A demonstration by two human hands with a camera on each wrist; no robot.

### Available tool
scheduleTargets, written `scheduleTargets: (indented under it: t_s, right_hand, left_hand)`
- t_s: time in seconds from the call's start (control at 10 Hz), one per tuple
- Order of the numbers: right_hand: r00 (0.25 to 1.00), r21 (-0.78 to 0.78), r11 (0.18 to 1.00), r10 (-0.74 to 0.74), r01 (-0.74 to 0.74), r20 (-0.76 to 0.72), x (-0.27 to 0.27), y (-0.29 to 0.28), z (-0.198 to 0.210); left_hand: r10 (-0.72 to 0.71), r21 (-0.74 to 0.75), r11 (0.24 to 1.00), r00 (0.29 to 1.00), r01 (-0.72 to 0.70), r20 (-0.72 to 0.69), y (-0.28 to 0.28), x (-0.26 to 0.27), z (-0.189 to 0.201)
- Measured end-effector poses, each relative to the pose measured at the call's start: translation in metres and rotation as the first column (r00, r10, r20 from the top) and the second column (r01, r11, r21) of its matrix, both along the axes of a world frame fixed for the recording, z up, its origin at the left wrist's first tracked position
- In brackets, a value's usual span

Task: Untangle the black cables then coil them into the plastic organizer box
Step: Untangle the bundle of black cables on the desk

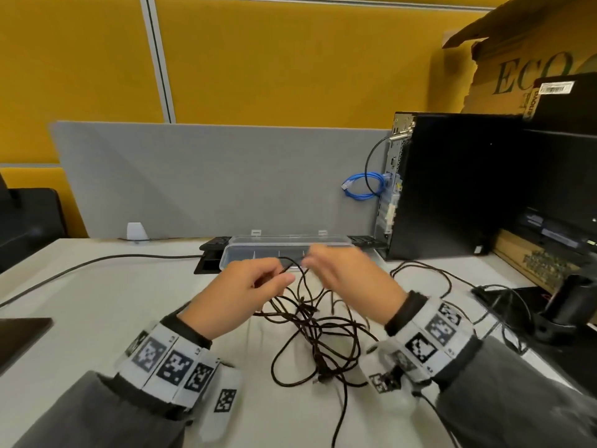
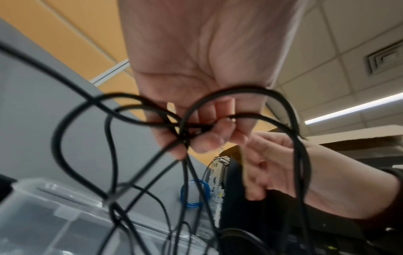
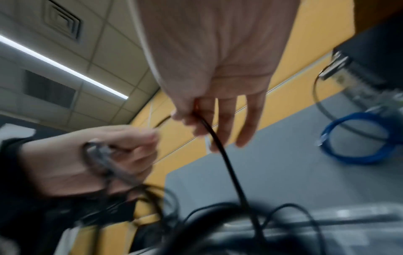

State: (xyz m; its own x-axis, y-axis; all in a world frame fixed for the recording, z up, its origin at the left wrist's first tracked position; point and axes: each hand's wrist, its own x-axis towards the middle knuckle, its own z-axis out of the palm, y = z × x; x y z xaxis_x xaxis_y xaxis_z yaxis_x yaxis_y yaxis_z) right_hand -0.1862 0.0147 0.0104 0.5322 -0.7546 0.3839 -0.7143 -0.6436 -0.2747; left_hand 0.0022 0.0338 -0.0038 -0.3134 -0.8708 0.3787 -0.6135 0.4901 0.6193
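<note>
Step in hand: untangling, stage 1 of 2; coiling not yet begun. Black cables (image 1: 318, 331) heaped in a knot on the white desk (image 1: 97, 286), between both wrists, several loops lifted off the surface. Left hand (image 1: 248, 291) raised above the heap, fingers curled and pinching a crossing of 2 or more strands, confirmed in the left wrist view (image 2: 196, 131). Right hand (image 1: 342, 270) blurred, close beside the left; thumb and forefinger clamped on 1 strand, remaining fingers extended, per the right wrist view (image 3: 196, 119). Plastic organizer box (image 1: 290, 250) just beyond the hands, lid open, compartments apparently holding no cable.

Next move, by judgement: draw the pinched strand free through the crossing while anchoring the knot, slowly, to avoid tightening it.
</note>
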Motion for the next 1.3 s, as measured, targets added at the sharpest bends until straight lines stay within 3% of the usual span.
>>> scheduleTargets:
  t_s: [0.1, 0.2, 0.3, 0.4, 0.5, 0.6, 0.7, 0.8, 0.9, 1.0, 1.1, 1.2, 1.3]
  right_hand:
    - [0.822, 0.031, 0.986, -0.153, 0.163, 0.549, -0.03, -0.015, 0.017]
    - [0.297, 0.103, 0.947, -0.197, 0.303, 0.934, -0.08, -0.022, 0.037]
    - [0.051, 0.295, 0.927, -0.315, 0.23, 0.948, -0.136, -0.042, 0.042]
    - [0.489, 0.339, 0.844, -0.521, 0.415, 0.699, -0.146, -0.05, 0.023]
    - [0.668, 0.327, 0.762, -0.647, 0.558, 0.368, -0.147, -0.051, -0.001]
    - [0.699, 0.119, 0.696, -0.715, 0.708, 0.021, -0.135, -0.046, -0.018]
    - [0.778, -0.168, 0.771, -0.628, 0.614, -0.04, -0.101, -0.029, -0.02]
    - [0.95, 0.183, 0.96, -0.16, 0.214, -0.267, -0.069, -0.009, -0.028]
    - [0.94, 0.454, 0.89, 0.128, 0.031, -0.317, -0.055, 0.003, -0.036]
    - [0.98, 0.408, 0.912, 0.118, -0.043, -0.161, -0.053, 0.001, -0.037]
    - [0.994, 0.234, 0.971, 0.029, -0.052, 0.102, -0.058, 0.001, -0.028]
    - [0.916, 0.099, 0.994, -0.075, 0.039, 0.395, -0.068, 0.0, -0.012]
    - [0.656, 0.008, 0.965, -0.185, 0.263, 0.732, -0.091, -0.008, 0.006]
  left_hand:
    - [0.02, 0.077, 0.997, 0.999, -0.023, 0.046, -0.002, 0.019, -0.003]
    - [0.113, 0.137, 0.982, 0.987, -0.128, 0.115, -0.006, 0.041, -0.01]
    - [0.219, 0.148, 0.959, 0.963, -0.242, 0.159, -0.009, 0.058, -0.017]
    - [0.241, 0.092, 0.961, 0.953, -0.261, 0.185, -0.004, 0.047, -0.015]
    - [0.107, 0.091, 0.988, 0.977, -0.126, 0.185, 0.001, 0.015, -0.01]
    - [-0.056, 0.19, 0.982, 0.977, 0.016, 0.204, 0.0, -0.01, -0.014]
    - [-0.095, 0.29, 0.956, 0.985, 0.049, 0.147, -0.004, -0.021, -0.02]
    - [-0.151, 0.385, 0.919, 0.977, 0.082, 0.153, -0.004, -0.028, -0.028]
    - [-0.253, 0.45, 0.887, 0.922, 0.1, 0.292, -0.002, -0.03, -0.036]
    - [-0.223, 0.379, 0.921, 0.922, 0.093, 0.316, -0.004, -0.024, -0.039]
    - [-0.181, 0.304, 0.945, 0.968, 0.122, 0.173, -0.008, -0.013, -0.036]
    - [-0.124, 0.264, 0.96, 0.988, 0.095, 0.092, -0.009, 0.002, -0.031]
    - [-0.061, 0.26, 0.964, 0.997, 0.045, 0.055, -0.008, 0.018, -0.028]
